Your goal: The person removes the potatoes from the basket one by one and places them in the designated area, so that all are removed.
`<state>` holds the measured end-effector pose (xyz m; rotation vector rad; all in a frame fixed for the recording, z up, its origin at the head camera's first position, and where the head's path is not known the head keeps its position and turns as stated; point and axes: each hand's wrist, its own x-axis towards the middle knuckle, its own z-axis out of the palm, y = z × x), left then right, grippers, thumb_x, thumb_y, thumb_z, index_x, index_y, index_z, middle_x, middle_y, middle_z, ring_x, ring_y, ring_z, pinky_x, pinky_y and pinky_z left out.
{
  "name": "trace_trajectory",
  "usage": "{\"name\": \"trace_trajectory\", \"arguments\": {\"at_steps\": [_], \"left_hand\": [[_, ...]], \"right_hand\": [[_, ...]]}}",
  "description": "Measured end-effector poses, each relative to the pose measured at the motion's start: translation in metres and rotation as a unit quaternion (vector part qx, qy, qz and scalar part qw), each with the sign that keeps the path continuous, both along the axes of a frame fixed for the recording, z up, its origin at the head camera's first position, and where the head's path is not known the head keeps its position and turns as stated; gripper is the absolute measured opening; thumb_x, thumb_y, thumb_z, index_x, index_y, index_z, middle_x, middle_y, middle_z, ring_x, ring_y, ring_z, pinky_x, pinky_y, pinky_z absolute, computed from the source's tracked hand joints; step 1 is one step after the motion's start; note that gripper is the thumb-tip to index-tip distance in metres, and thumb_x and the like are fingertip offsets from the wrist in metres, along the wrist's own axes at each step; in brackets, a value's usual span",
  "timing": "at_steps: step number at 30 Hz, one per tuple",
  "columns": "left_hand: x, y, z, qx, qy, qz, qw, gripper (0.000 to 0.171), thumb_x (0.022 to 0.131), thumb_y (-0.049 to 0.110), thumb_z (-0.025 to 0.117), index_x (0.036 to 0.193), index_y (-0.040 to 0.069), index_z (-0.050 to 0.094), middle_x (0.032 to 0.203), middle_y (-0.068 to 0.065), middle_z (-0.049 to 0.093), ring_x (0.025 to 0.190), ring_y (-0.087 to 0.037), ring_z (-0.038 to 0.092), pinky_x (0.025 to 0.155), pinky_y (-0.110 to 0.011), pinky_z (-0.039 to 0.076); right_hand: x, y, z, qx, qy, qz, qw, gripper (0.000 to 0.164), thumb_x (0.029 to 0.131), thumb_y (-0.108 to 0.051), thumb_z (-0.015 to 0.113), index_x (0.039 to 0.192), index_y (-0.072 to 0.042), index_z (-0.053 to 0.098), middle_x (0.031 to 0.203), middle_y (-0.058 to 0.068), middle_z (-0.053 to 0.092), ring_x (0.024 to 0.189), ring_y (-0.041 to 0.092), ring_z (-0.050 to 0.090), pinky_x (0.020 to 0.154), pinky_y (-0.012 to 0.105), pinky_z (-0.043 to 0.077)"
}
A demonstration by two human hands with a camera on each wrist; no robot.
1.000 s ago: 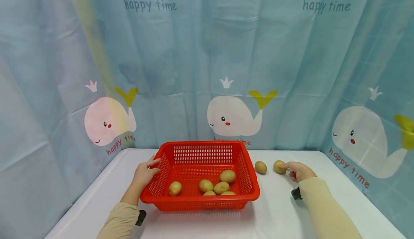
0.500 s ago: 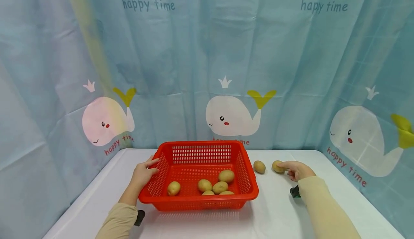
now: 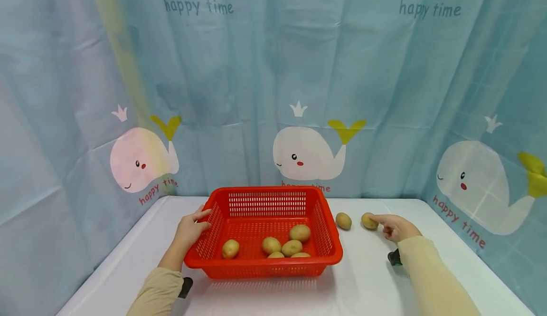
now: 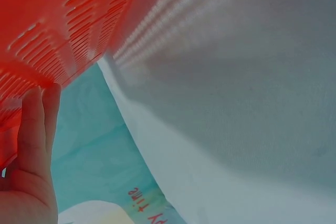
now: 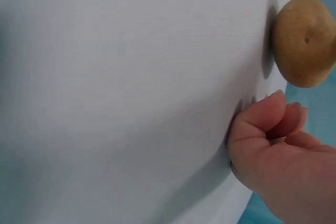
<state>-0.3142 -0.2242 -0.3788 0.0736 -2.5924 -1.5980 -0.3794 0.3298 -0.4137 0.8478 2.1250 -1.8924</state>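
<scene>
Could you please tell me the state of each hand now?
Left hand: open, fingers touching the red basket.
Right hand: closed except the index finger pointing at a potato, holding nothing.

Creased beige left sleeve (image 3: pixel 155 293) lower left of frame, paler, smoother right sleeve (image 3: pixel 433 278) lower right, black left wrist unit (image 3: pixel 185 287), black right wrist unit (image 3: pixel 393 257).

Head view high, facing forward-down; wrist views close, left sharing red basket (image 3: pixel 263 262), right white tabletop (image 3: pixel 363 278).
</scene>
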Motion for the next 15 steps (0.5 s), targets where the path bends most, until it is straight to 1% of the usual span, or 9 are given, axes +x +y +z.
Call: {"name": "trace_trajectory", "arguments": {"at_steps": [1,3,7,9,11,12,15], "left_hand": [[0.000,0.000,0.001,-0.001,0.001,0.001,1.0000,0.049,0.091,-0.001,0.051,0.139,-0.006,0.046,0.155,-0.019,0.024,0.141,-0.044,0.021,0.101,-0.052,0.040],[-0.001,0.001,0.002,-0.007,0.006,0.000,1.0000,0.049,0.091,-0.002,0.051,0.139,-0.007,0.046,0.155,-0.020,0.024,0.141,-0.045,0.021,0.103,-0.053,0.039],[0.000,0.001,0.001,-0.005,0.001,0.000,1.0000,0.048,0.091,-0.002,0.051,0.139,-0.007,0.046,0.155,-0.020,0.024,0.141,-0.045,0.021,0.102,-0.052,0.040],[0.000,0.001,0.000,0.000,-0.003,-0.001,1.0000,0.049,0.092,-0.001,0.050,0.140,-0.007,0.045,0.155,-0.019,0.023,0.141,-0.045,0.021,0.101,-0.052,0.041],[0.000,0.000,-0.001,0.000,-0.003,-0.001,1.0000,0.048,0.092,-0.001,0.050,0.140,-0.007,0.045,0.156,-0.019,0.023,0.141,-0.045,0.021,0.100,-0.052,0.041],[0.000,0.000,-0.001,-0.002,-0.001,-0.002,1.0000,0.048,0.092,-0.001,0.050,0.139,-0.007,0.046,0.155,-0.019,0.023,0.141,-0.045,0.021,0.101,-0.052,0.041],[-0.001,0.000,-0.001,-0.012,0.009,-0.001,0.9999,0.047,0.091,-0.002,0.051,0.138,-0.008,0.046,0.154,-0.021,0.024,0.141,-0.046,0.020,0.101,-0.052,0.041]], "right_hand": [[-0.001,0.001,0.000,-0.012,0.000,-0.002,1.000,0.075,0.087,-0.020,0.073,0.134,0.014,0.025,0.093,0.013,0.033,0.073,0.016,0.037,0.064,0.022,0.037],[-0.001,0.003,0.003,-0.012,-0.008,0.011,1.000,0.074,0.091,-0.024,0.068,0.135,0.016,0.024,0.092,0.013,0.030,0.074,0.016,0.035,0.063,0.022,0.034],[0.001,0.004,0.013,0.015,-0.017,0.026,0.999,0.075,0.093,-0.029,0.063,0.135,0.015,0.021,0.083,0.011,0.029,0.071,0.016,0.032,0.062,0.022,0.031],[0.003,0.003,0.021,0.033,-0.008,0.028,0.999,0.077,0.092,-0.029,0.064,0.137,0.014,0.019,0.080,0.010,0.029,0.069,0.016,0.031,0.061,0.022,0.031],[0.006,-0.001,0.031,0.036,0.004,0.033,0.999,0.078,0.092,-0.028,0.063,0.139,0.014,0.016,0.082,0.010,0.030,0.069,0.015,0.032,0.061,0.022,0.031],[0.008,-0.005,0.036,0.031,0.010,0.039,0.999,0.080,0.093,-0.027,0.063,0.141,0.014,0.014,0.084,0.011,0.030,0.069,0.015,0.032,0.061,0.022,0.031],[0.011,-0.019,0.058,-0.007,0.031,0.047,0.998,0.080,0.094,-0.024,0.061,0.145,0.010,0.011,0.089,0.010,0.032,0.069,0.013,0.034,0.061,0.020,0.031]]}}
